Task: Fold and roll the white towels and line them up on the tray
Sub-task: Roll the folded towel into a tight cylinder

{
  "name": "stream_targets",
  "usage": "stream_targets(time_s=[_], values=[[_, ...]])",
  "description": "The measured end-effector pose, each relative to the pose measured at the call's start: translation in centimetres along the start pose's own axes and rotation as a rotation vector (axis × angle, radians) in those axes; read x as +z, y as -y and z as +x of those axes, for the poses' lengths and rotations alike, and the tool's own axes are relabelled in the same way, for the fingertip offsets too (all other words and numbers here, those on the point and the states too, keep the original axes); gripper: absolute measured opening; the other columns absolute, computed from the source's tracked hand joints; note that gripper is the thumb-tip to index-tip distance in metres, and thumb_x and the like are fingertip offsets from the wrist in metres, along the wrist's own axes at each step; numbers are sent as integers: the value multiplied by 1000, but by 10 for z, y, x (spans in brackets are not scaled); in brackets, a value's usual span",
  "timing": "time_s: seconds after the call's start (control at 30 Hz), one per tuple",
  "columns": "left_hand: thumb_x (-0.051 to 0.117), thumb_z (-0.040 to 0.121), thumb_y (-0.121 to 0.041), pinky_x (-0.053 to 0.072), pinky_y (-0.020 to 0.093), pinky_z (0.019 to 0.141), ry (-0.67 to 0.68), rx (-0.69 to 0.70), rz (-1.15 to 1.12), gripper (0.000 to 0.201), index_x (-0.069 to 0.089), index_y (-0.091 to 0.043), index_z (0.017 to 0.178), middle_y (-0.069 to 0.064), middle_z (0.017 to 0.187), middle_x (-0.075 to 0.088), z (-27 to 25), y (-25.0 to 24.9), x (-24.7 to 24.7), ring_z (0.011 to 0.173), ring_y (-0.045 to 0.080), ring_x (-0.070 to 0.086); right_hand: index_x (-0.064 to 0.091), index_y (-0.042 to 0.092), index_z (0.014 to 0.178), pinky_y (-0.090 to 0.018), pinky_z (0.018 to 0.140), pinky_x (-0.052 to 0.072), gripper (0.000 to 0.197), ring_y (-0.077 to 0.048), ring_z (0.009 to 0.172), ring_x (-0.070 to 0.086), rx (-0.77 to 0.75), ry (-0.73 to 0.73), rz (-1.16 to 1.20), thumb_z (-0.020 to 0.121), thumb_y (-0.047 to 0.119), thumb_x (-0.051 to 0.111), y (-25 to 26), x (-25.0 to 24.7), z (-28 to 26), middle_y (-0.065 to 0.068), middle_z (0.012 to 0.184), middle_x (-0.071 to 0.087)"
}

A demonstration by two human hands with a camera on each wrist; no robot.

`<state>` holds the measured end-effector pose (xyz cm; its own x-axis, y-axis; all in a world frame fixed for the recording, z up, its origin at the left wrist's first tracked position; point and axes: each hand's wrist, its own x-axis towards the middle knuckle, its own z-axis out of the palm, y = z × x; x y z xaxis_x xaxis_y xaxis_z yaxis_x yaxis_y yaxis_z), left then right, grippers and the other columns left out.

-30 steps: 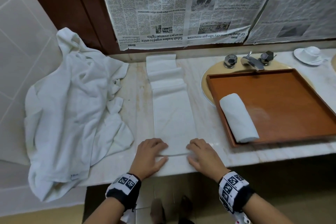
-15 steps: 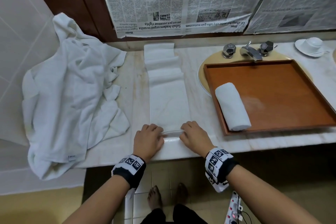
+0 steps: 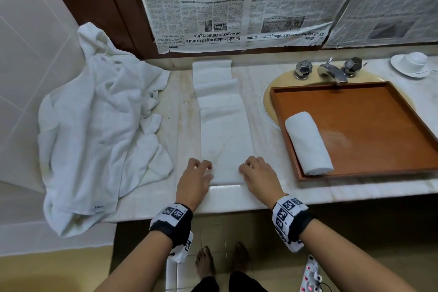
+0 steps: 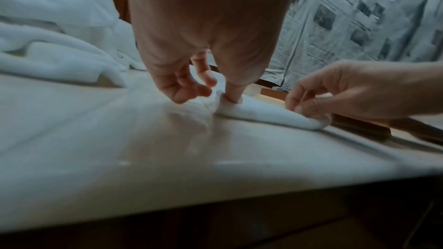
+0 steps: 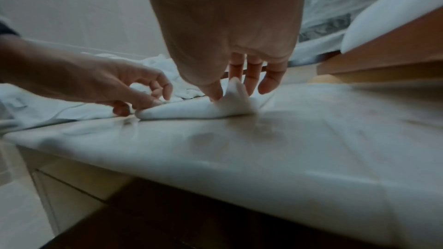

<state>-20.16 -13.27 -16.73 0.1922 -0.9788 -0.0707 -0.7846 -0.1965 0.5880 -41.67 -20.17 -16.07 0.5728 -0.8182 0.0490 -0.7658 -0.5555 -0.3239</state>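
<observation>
- Towel strip [image 3: 225, 125]: a white towel folded into a long narrow band lies flat on the marble counter [image 3: 180, 106], running straight away from both hands toward the newspaper-covered wall. Only its near end has been turned over into a small, loose roll [image 4: 268, 115].
- Outboard of the left hand: a heap of unfolded white towels [image 3: 94, 130] covers the counter end and hangs over the edge. Judged to be the stock yet to process.
- Left hand [image 3: 194, 178]: thumb and curled fingertips pinch the left end of the roll; the grip is closed on cloth, as the left wrist view shows.
- Right hand [image 3: 257, 176]: thumb and forefinger pinch the right end of the same roll, lifting a small peak of fabric; the other fingers [image 5: 254, 77] are extended above the strip.
- Procedure, as a judgement: keep both pinches level with each other and advance them together, so the roll stays square to the strip's long edges. Tuck the first turn tight; a slack core would likely yield a soft, uneven roll. Flatten the lifted peak before advancing.
- Outboard of the right hand: the wooden tray [image 3: 403, 168] sits over the basin and holds one finished rolled towel [image 3: 308, 144] against its left wall. Judged placement for the next roll: parallel, just beside it.
</observation>
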Motion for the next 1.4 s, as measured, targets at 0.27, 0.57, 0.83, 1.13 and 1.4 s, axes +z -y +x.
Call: stream_targets(time_s=[0.27,0.57,0.83,1.13,1.4], values=[[51,85,-57,50,36,62,25,208,246,40,60,-25,106,-7,108,55,-9,2,11,90,20,51,64,13,76,-37,68,41,15,-26,79,56,-46,74,-280,64,18,71,13,6,-7,-4,83,60],[50,89,-46,41,33,68,72,93,240,27,66,-26,98,-7,87,64,-4,-6,2,87,20,57,64,14,114,-33,89,37,26,-22,99,57,129,193,170,96,26,51,1,-12,1,-2,107,66],[61,92,-40,35,26,59,124,-142,-130,14,62,-26,93,-8,66,57,-2,-5,-11,69,11,56,57,21,110,-35,79,49,12,-18,83,56,137,116,376,99,22,52,-8,-11,-12,3,100,52],[57,95,-23,46,34,61,72,84,142,10,63,-25,103,-4,106,50,-15,-11,-1,94,22,51,66,20,95,-30,60,50,39,-22,85,60,-110,192,-74,59,30,79,-2,-9,-20,1,97,59],[47,79,-49,41,31,64,139,135,245,39,60,-25,107,-8,102,55,-30,-15,6,94,20,53,63,12,125,-23,90,36,32,-19,110,53,72,257,266,96,23,55,-1,-17,-10,-3,118,61]])
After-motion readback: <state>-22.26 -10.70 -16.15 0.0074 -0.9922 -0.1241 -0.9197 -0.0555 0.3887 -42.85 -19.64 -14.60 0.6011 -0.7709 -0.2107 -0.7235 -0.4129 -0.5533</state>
